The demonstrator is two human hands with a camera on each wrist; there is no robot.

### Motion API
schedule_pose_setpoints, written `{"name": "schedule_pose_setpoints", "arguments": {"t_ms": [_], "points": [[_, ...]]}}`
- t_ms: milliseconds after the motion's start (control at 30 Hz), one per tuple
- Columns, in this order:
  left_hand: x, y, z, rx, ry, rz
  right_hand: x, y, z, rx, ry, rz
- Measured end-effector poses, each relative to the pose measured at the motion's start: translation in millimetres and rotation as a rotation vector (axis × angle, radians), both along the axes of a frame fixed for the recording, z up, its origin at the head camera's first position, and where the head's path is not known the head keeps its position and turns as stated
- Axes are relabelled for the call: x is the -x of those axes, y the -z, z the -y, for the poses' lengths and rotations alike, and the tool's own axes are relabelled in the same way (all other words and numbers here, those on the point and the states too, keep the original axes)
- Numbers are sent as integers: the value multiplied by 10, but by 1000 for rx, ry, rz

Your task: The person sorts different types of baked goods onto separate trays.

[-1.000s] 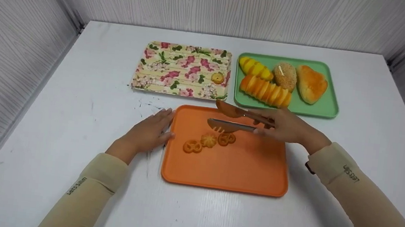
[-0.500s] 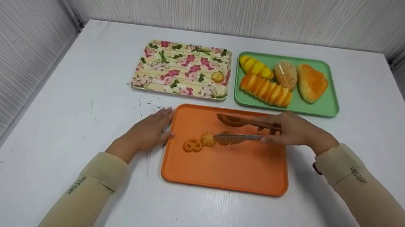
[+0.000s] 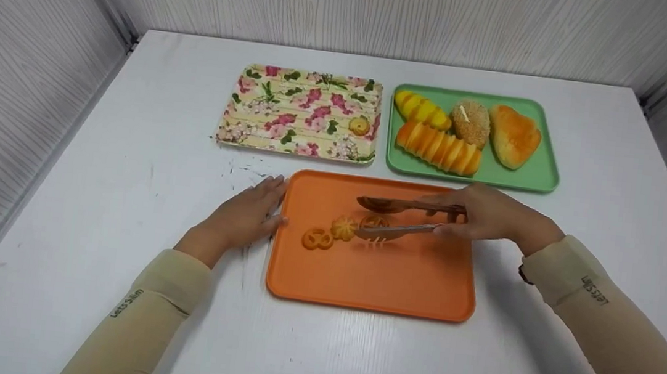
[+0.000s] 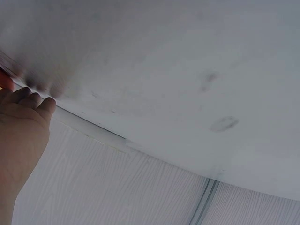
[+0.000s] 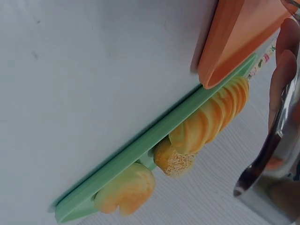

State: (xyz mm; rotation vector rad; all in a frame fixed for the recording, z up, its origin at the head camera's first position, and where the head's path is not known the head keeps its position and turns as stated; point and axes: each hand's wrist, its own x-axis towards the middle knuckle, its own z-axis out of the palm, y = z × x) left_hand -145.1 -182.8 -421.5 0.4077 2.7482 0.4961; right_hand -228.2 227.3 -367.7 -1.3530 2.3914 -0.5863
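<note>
My right hand [image 3: 488,214] grips metal tongs [image 3: 386,205] by their arms. The tongs' two heads are spread around the right pretzel cookie [image 3: 374,222] on the orange tray [image 3: 373,284]; whether they touch it I cannot tell. A flower-shaped cookie [image 3: 344,229] and another pretzel cookie [image 3: 317,238] lie to its left. My left hand [image 3: 244,215] rests at the tray's left edge with fingers extended, and in the left wrist view too this hand [image 4: 23,126] lies along the tray side. The right wrist view has the tongs' bent end [image 5: 267,187] close up.
Behind the orange tray stand a floral tray [image 3: 280,107] with one round cookie [image 3: 359,126] and a green tray [image 3: 514,180]. The green one bears a sliced loaf [image 3: 438,149], a yellow striped bread [image 3: 422,109], a sesame bun [image 3: 470,122] and a golden bread [image 3: 513,138].
My right hand has moved the tongs toward me and slightly right, from behind the cookies to around the right pretzel cookie. The left hand stays at the tray's edge.
</note>
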Motion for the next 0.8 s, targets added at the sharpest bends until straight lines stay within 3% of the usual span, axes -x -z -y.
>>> {"name": "schedule_pose_setpoints", "arguments": {"t_ms": [267,800], "points": [[10,9,2,-2,5,-5,-10,-62,36,-32,-27,-20],[-6,-1,-1,-8,0,2,-17,-55,30,-34,9,-27]]}}
